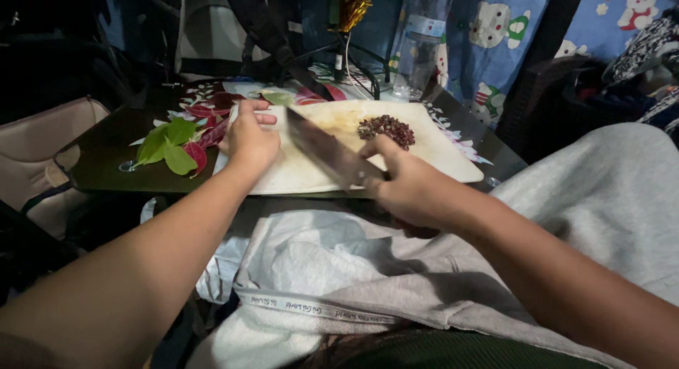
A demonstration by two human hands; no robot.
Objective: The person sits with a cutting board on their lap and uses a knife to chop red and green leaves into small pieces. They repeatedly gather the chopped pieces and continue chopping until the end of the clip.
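**Inspector:** Surface and surroundings, from the left.

**Me:** A tan padded seat [42,146] stands at the far left. Beside it is a low dark table [106,157] with a glossy top and rounded corners, in dim light. Behind it hangs a blue cloth with cartoon figures [495,29]. Grey fabric [368,270] is draped across my lap, smooth, with a printed edge strip.

**Inspector:** Materials on the table?

**Me:** At the left lies a loose bunch of leaves [173,146], flat and pointed, some bright green, some dark red. Just beside them sits a pale cutting board [311,174], rectangular, matt and stained, overhanging the near table edge.

**Inspector:** Your hands?

**Me:** My left hand [249,139] rests on the board's left end, fingers curled together and pressing down, with nothing inside them. My right hand [407,185] is clamped round the handle of a cleaver [329,153]. Its broad grey metal blade runs diagonally up and left across the board, between my two hands.

**Inspector:** The chopped matter?

**Me:** A small mound of finely chopped dark red bits [387,128] lies on the board's far right part, just beyond my right fingers and apart from the blade.

**Inspector:** Containers?

**Me:** A clear plastic bottle [421,40] stands upright behind the board. I cannot tell what it holds.
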